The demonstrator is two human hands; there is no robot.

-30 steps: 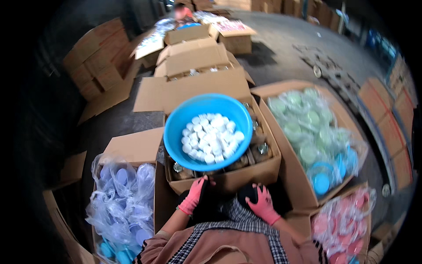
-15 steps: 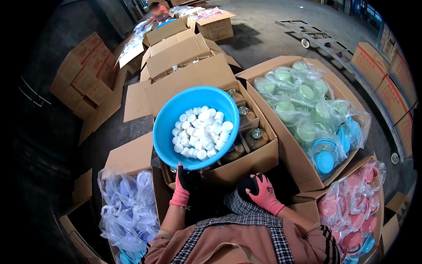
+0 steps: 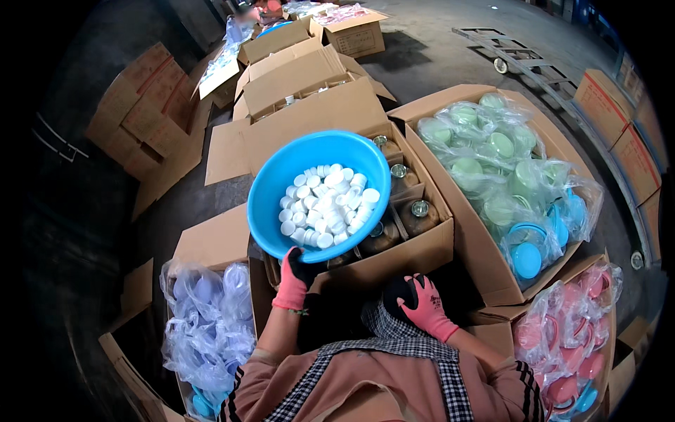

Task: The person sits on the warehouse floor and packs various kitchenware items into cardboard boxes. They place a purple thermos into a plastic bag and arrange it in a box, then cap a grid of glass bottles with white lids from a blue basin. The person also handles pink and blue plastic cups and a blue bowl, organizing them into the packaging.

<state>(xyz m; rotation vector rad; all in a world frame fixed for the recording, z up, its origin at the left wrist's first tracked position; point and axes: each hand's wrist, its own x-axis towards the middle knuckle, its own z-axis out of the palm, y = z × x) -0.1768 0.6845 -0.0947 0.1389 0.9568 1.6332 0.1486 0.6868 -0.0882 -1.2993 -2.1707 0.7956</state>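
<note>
A round blue basin [image 3: 264,190] holds a heap of small white plastic caps [image 3: 325,204]. It rests tilted over an open carton [image 3: 422,250] of glass jars or bottles [image 3: 420,216] set between cardboard dividers. My left hand [image 3: 292,281], in a pink and black glove, grips the basin's near rim with the thumb up against its outer side; its other fingers are partly hidden. My right hand [image 3: 425,308], gloved the same way, lies on my knee beside the checkered apron [image 3: 383,322], fingers spread and holding nothing.
Cartons surround me: bagged green lids [image 3: 500,144] right, bagged pink pieces [image 3: 562,344] near right, bagged purple pieces [image 3: 211,316] left. Open cartons [image 3: 295,84] run ahead toward another person [image 3: 267,8]. A flat metal cart [image 3: 513,60] stands far right, near stacked boxes [image 3: 605,105].
The view has shifted slightly, so most things sit a little farther right. My left hand still grips the basin's rim; my right hand stays on my knee.
</note>
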